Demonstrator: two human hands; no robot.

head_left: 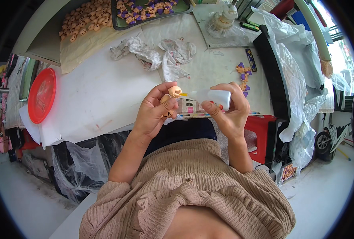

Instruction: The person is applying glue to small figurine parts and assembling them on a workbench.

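My left hand (150,109) is closed around small peach-coloured hollow doll heads. One doll head (174,91) sits at its fingertips with its opening showing, and another doll head (168,114) with dark face marks pokes out below the thumb. Gripped in my right hand (235,113) is a white squeeze bottle (217,98), lying nearly level and pointing left. Its narrow tip, yellow at the end, reaches the rim of the upper head; whether it goes inside is too small to tell. Part of the bottle is hidden by my fingers.
Crumpled spotted cloths (173,55) lie beyond my hands. Farther back are a heap of peach heads (87,20) and a dark tray (153,18) of purple-and-peach figures. Several purple-and-peach pieces (244,75) lie at right, before a black bin (272,71). A red round lid (42,95) stands left.
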